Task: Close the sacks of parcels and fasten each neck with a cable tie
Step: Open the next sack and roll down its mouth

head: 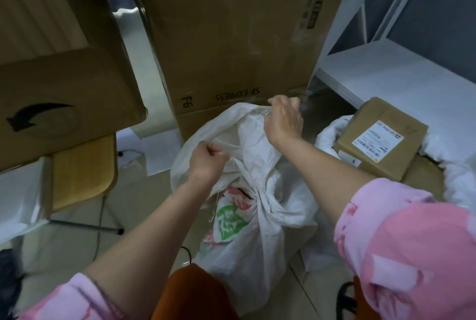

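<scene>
sack (pixel 257 229) contents hidden, parcel (pixel 381 139) label print too small to read, cable tie indiscernible

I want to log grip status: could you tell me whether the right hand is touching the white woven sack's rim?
Touching: the head view shows the right hand pinching the far rim of the white woven sack.

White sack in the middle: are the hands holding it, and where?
Yes. The left hand pinches the white sack at its near rim; the right hand grips the far rim.
</scene>
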A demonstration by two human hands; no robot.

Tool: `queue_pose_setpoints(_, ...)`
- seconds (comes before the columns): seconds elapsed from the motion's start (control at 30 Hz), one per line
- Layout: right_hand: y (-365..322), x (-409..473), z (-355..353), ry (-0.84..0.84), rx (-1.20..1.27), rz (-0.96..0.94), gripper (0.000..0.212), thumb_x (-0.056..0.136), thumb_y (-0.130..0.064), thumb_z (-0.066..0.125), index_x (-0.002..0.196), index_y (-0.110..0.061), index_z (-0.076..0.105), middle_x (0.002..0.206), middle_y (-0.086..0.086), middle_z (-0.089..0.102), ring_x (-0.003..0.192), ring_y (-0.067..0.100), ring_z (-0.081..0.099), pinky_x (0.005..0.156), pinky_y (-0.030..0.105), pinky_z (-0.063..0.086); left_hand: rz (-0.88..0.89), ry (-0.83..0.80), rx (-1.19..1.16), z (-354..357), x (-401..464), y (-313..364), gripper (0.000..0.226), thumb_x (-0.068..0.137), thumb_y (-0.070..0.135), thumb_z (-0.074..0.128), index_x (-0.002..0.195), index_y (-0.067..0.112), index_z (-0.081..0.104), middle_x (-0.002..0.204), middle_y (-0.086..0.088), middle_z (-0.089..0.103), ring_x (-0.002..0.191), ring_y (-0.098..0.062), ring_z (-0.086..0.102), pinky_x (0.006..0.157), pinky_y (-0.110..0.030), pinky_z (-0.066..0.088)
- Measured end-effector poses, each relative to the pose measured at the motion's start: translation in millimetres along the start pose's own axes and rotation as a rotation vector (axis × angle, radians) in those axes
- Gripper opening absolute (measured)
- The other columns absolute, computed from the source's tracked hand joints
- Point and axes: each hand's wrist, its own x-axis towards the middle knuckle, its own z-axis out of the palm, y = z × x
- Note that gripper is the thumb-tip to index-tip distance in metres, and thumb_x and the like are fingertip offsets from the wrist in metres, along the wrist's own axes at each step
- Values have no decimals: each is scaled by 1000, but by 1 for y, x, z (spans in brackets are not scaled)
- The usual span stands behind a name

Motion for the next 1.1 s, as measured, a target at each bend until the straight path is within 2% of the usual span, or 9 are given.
queue_pose_setpoints(0.1, -1, 13, 8, -52, -61, -27, 41, 93, -8, 53, 133, -16, 46, 131, 3, 52, 121, 24, 37, 94, 31, 36, 32, 31, 86, -1, 9, -3, 17, 84, 15, 67, 94, 17, 53, 88, 3, 55, 82, -14, 54, 62, -21, 40)
queue_pose_setpoints(0.23, 0, 12, 6, -111, -159, -101, 25, 96, -9, 49, 119, -15, 58, 117, 5, 58, 113, 25, 42, 93, 32, 34, 90, 85, 203, -3, 18, -1, 31, 85, 16, 65, 114, 17, 54, 110, 1, 52, 97, -17, 56, 82, -28, 48)
queue_pose_setpoints(0.37, 5, 3, -6, 1, -58, -231, 18, 94, -12, 52, 106, -14, 65, 109, 2, 61, 107, 22, 45, 87, 30, 37, 148, 157, 267, 2, 18, 7, 43, 84, 20, 66, 124, 18, 52, 122, -3, 49, 109, -22, 55, 94, -40, 49)
queue_pose_setpoints(0.5, 10, -10, -42, 141, 120, -295, 12, 88, -5, 56, 94, -11, 66, 98, 2, 61, 99, 20, 48, 72, 33, 45, 245, 231, 243, 10, 1, 28, 46, 82, 20, 69, 125, 18, 52, 123, -3, 51, 105, -20, 56, 92, -39, 50)
queue_pose_setpoints(0.63, 16, -31, -85, 328, 217, -382, 12, 83, -1, 57, 86, -9, 64, 90, 3, 60, 90, 20, 51, 64, 27, 39, 350, 269, 198, 17, -27, 53, 46, 80, 24, 74, 121, 20, 53, 120, 2, 52, 104, -16, 56, 91, -37, 51)
queue_pose_setpoints(0.73, 24, -50, -119, 441, 269, -432, 14, 79, 3, 55, 83, -8, 63, 86, 5, 59, 85, 22, 52, 64, 25, 38, 428, 285, 170, 23, -52, 72, 42, 79, 26, 75, 116, 22, 56, 116, 5, 54, 105, -14, 55, 91, -36, 51)
queue_pose_setpoints(0.87, 37, -76, -168, 563, 313, -459, 18, 76, 8, 53, 82, -5, 63, 83, 6, 59, 82, 20, 50, 68, 22, 38, 534, 312, 198, 26, -87, 99, 20, 87, 19, 64, 107, 20, 64, 109, 4, 62, 97, -15, 60, 85, -37, 53)
queue_pose_setpoints(0.97, 49, -91, -203, 634, 347, -464, 17, 75, 10, 53, 79, -3, 62, 81, 7, 59, 81, 19, 49, 67, 22, 38, 631, 297, 259, 30, -117, 120, 20, 88, 20, 63, 108, 22, 63, 111, 5, 60, 89, -15, 61, 77, -33, 53)
queue_pose_setpoints(1.1, 65, -111, -243, 708, 386, -459, 16, 75, 8, 48, 78, -2, 60, 80, 9, 58, 81, 16, 45, 69, 14, 33, 736, 257, 314, 39, -155, 143, 17, 89, 24, 62, 106, 22, 63, 112, 6, 59, 86, -10, 54, 71, -26, 40)
